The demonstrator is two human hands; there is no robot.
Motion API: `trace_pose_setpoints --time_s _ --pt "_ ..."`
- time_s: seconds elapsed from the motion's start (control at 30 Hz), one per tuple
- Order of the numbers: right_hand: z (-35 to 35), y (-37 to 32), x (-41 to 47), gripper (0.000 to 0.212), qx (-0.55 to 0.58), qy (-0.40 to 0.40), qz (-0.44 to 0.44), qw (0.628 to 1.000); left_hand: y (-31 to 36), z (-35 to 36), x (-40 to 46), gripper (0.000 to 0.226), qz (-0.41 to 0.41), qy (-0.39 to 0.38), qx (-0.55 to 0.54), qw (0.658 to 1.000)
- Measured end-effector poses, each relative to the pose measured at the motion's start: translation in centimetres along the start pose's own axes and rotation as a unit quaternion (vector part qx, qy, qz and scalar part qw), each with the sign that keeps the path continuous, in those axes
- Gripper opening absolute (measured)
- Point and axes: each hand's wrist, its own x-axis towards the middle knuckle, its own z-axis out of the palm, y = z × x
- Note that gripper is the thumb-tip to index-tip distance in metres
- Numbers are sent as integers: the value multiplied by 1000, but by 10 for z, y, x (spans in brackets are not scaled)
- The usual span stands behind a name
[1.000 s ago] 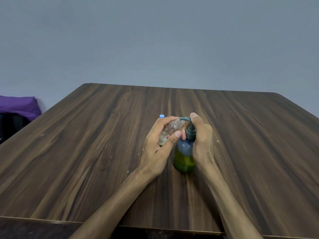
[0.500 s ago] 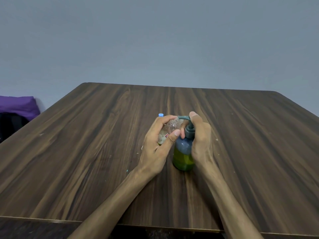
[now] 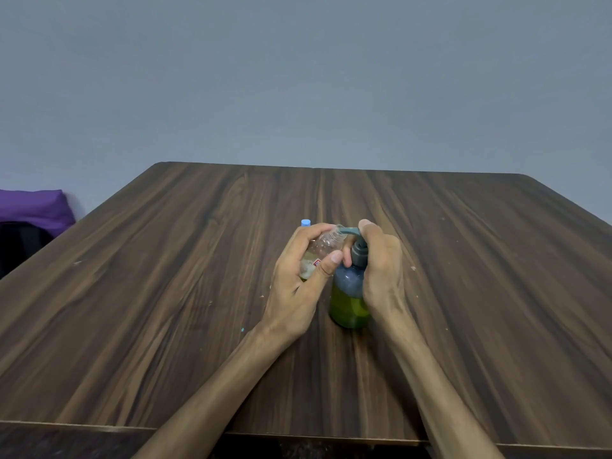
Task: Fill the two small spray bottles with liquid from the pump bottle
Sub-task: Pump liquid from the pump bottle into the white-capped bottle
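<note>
Head view: filling first bottle.
Left hand (image 3: 298, 286) grips small clear spray bottle (image 3: 323, 248), barely filled; right hand (image 3: 381, 270) clasps green pump bottle (image 3: 347, 303); second unfilled.

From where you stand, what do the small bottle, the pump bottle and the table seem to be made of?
Small bottle: probably clear glossy plastic, since the fingers behind it show through.
Pump bottle: likely translucent tinted plastic, with greenish liquid visible inside; its grey pump head looks like matte opaque plastic.
Table: dark wood grain with a smooth, low sheen, possibly laminate rather than solid wood.
</note>
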Motion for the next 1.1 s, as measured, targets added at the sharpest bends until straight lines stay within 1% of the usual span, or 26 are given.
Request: trace_pose_setpoints --time_s 0.03,0.1,0.2,0.33,0.43,0.5,0.6,0.7,0.73,0.83,0.97,1.1 --pt "2 0 2 47 21 8 10 1000 0 0 0 34 -1 1 0 1000" --pt "3 -1 0 46 20 2 11 1000 0 1 0 36 -5 1 1 1000" --pt "-2 7 0 45 0 -3 -16 1000 -2 0 0 39 -1 -1 5 1000" --pt "0 -1 5 45 18 2 33 999 1 1 0 36 0 0 0 1000" --pt "-2 5 4 44 8 -6 4 1000 0 1 0 38 1 -1 0 1000" --pt "-1 5 5 42 13 2 13 1000 0 1 0 38 2 0 0 1000" --pt "-1 3 9 46 17 0 34 999 0 1 0 35 1 0 -2 1000" --pt "-4 7 7 51 -5 3 -5 1000 -1 1 0 38 -2 0 -1 1000" --pt "-3 7 7 50 -9 4 -3 1000 -1 1 0 39 -1 0 0 1000" --pt "-1 3 9 45 4 4 39 999 -1 1 -1 38 -2 -1 0 1000" --pt "-1 5 8 41 -1 3 22 1000 -1 1 -1 38 -1 0 -1 1000" --pt "0 2 8 41 15 6 48 999 -1 1 0 37 2 -2 1 1000"
